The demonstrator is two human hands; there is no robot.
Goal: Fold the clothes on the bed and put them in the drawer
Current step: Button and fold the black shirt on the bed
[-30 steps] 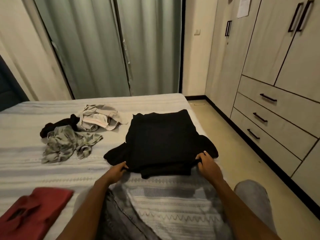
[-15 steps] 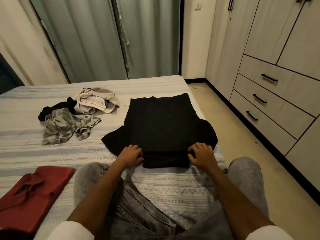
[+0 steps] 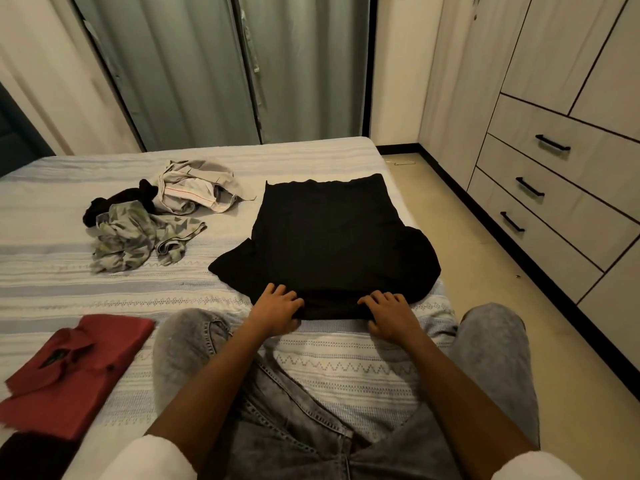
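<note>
- The black garment [image 3: 332,244] lies flat on the bed [image 3: 52,285], straight ahead of the person's knees, with its near hem toward the body and its long axis running away toward the curtains [image 3: 194,71].
- Both hands sit on that near hem — the left hand [image 3: 277,308] at the near-left corner, the right hand [image 3: 389,315] at the near-right corner, roughly level with each other and equally close to the cloth.
- Left hand: fingers bent down onto the fabric edge; they seem to pinch it, though black cloth in dim light hides whether the thumb is under it.
- Right hand: fingers spread and slightly curved, tips resting on the hem; a true grip is not plain here either.
- The garment stretches away from the fingertips, so I judge the coming fold goes forward — the near edge lifted and carried toward the far edge, across the long axis.
- Sleeve-like flaps bulge out on both sides near the hem; they may need tucking or the fold will come out lumpy.
- Well to the left lies a heap of unfolded clothes [image 3: 145,220]; a red shirt [image 3: 72,368] lies folded near the left knee.
- The drawers [image 3: 554,188] stand shut across the floor to the right, so the right hand is the nearer one for stowing later.
</note>
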